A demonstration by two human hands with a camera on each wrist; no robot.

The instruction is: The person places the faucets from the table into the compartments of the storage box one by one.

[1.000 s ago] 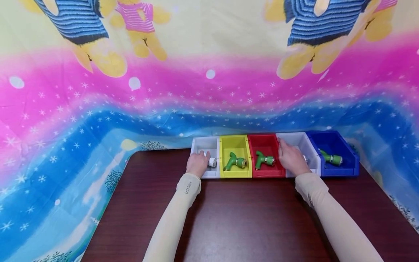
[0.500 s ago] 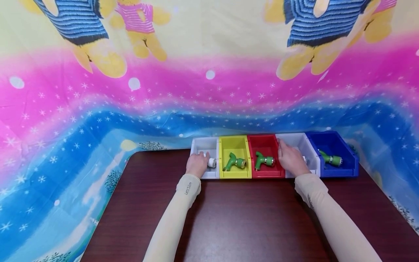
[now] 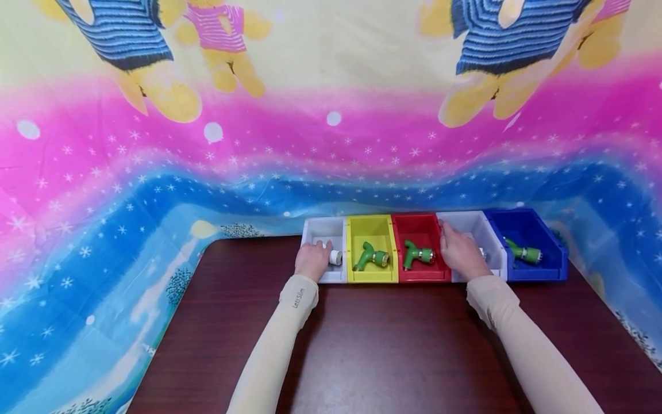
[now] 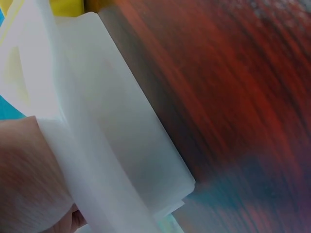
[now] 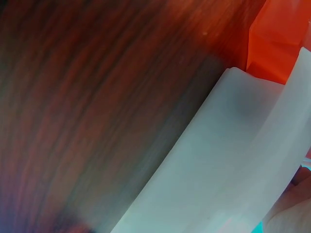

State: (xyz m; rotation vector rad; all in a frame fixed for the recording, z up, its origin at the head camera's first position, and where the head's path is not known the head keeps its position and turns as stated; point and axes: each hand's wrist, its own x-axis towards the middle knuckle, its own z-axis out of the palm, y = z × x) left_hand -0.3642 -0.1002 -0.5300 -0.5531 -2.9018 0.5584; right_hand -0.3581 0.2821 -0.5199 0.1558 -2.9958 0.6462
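Note:
In the head view my left hand point(image 3: 312, 260) reaches down into the leftmost white bin point(image 3: 333, 277). Its fingers curl over a white tap, whose round end point(image 3: 335, 257) shows to their right. My right hand point(image 3: 462, 252) lies inside the other white bin point(image 3: 495, 244), along its left wall beside the red bin. A small white end point(image 3: 483, 253) of something shows at that hand's right side; the hand hides the rest, and its fingertips are out of sight. Both wrist views show mainly the white bins' front walls, with part of each hand point(image 4: 29, 174) point(image 5: 294, 208) behind.
Green taps lie in the yellow bin point(image 3: 369, 277), red bin point(image 3: 424, 277) and blue bin point(image 3: 540, 273): one tap point(image 3: 370, 256), a second tap point(image 3: 418, 255) and a third tap point(image 3: 524, 253). The bins stand side by side at the back of the dark wooden table point(image 3: 383, 345), before a printed cloth point(image 3: 331, 138).

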